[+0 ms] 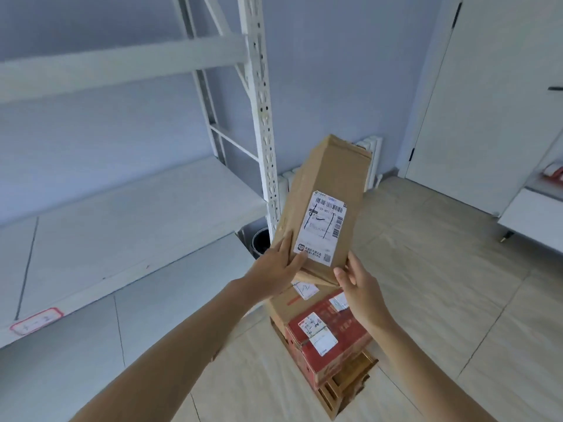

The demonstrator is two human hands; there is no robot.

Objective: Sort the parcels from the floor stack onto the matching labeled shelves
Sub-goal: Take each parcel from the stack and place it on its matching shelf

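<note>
Your left hand (pixel 278 266) holds the near left corner of a long brown box (pixel 323 205), with your thumb on top, next to its white label (pixel 320 228), and your fingers curled under the edge. Your right hand (pixel 355 280) holds the near right corner, with the fingers bent round the bottom end. The box tips up and away from you, so the far end is higher than your hands.

Right under your hands sits the floor stack (pixel 320 330). A red box (pixel 329 339) with white stickers lies on it, and a brown box is half hidden behind your hands.

To do this step well, I think you should read the label first. Keep both hands tight, because the box is long and its far end could swing down. Hold it flat before you move it.

To the left of your left hand is a white shelf (pixel 122 214). On its front edge is a small tag with a red border (pixel 36 321). The writing on it is too blurry to read. Check that it matches the box, then slide the box on. Another shelf is higher up.
</note>
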